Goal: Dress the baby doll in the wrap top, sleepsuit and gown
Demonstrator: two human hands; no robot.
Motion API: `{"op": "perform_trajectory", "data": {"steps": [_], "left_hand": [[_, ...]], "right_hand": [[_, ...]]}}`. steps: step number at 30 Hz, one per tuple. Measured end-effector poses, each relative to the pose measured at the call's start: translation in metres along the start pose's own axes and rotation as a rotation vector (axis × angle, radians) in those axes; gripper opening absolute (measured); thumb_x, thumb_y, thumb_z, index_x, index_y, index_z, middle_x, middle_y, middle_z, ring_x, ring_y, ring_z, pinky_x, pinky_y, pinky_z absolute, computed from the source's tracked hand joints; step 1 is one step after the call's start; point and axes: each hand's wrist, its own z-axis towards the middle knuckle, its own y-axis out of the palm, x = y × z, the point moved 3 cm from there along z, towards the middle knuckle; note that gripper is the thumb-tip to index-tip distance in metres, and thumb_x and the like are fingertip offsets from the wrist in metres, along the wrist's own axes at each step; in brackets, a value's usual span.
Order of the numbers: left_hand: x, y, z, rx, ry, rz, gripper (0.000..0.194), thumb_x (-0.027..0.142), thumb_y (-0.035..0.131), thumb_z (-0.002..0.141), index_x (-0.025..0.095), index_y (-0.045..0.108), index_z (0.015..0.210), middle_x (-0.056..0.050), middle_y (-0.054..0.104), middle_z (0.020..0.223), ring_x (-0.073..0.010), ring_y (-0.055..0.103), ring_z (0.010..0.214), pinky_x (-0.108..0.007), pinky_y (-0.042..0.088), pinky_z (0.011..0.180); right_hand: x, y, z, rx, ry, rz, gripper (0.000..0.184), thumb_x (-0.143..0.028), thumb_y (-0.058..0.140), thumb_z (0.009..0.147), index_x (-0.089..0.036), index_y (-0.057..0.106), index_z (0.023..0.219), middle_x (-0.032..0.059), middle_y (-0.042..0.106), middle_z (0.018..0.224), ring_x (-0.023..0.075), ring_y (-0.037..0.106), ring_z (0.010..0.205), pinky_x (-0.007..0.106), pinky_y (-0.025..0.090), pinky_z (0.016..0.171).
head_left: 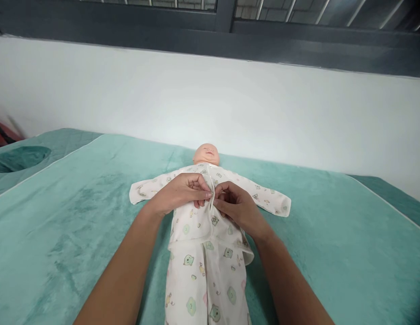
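Observation:
A baby doll [206, 155] lies on its back on a teal blanket [77, 234], head away from me, arms spread. It wears a white top [196, 221] and trousers [203, 289] printed with small green animals. My left hand [181, 193] pinches the front flap of the top at the doll's chest, fingers closed on the cloth edge. My right hand [238, 206] meets it from the other side, fingers curled and pinching the same seam. Both hands touch at the middle of the chest.
The blanket covers a wide bed that runs to a white wall [230, 104] behind the doll. A dark window frame [230, 40] sits above the wall. A darker teal pillow [18, 158] lies at the far left.

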Motion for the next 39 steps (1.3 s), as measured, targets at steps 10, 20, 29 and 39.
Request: {"op": "perform_trajectory", "data": {"steps": [10,20,29,39], "left_hand": [[0.0023,0.0001,-0.0011,-0.005,-0.009,0.015,0.016,0.03,0.069,0.078,0.015,0.064,0.075,0.0,0.064,0.066,-0.0082,0.058,0.058,-0.021,0.049,0.058],[0.0061,-0.0003,-0.003,0.004,-0.019,0.103,0.017,0.034,0.07,0.076,0.017,0.067,0.077,0.0,0.065,0.07,-0.0092,0.059,0.059,-0.021,0.048,0.059],[0.0028,0.0007,-0.0017,0.004,-0.009,0.13,0.008,0.026,0.061,0.079,0.018,0.063,0.08,0.002,0.061,0.067,-0.0089,0.059,0.058,-0.021,0.05,0.059],[0.0027,0.0049,0.0004,-0.013,0.013,0.016,0.023,0.009,0.052,0.067,0.019,0.054,0.088,0.004,0.052,0.069,-0.0075,0.052,0.059,-0.02,0.049,0.055]], "right_hand": [[0.0024,0.0015,0.001,0.082,-0.017,-0.119,0.019,-0.036,0.066,0.078,-0.022,0.055,0.084,-0.0057,0.046,0.063,0.0096,0.039,0.056,0.023,0.031,0.051],[-0.0001,0.0057,-0.0017,0.14,-0.056,-0.161,0.02,-0.038,0.065,0.078,-0.022,0.053,0.081,-0.0051,0.046,0.064,0.01,0.039,0.057,0.024,0.03,0.051],[-0.0004,0.003,-0.0003,0.103,-0.06,-0.154,0.022,-0.037,0.067,0.076,-0.021,0.054,0.084,-0.0052,0.045,0.064,0.0101,0.041,0.058,0.023,0.031,0.052],[0.0004,0.0042,0.0007,0.039,-0.015,-0.038,0.023,-0.044,0.06,0.084,-0.022,0.053,0.087,-0.006,0.045,0.06,0.0087,0.04,0.051,0.023,0.03,0.047]]}}
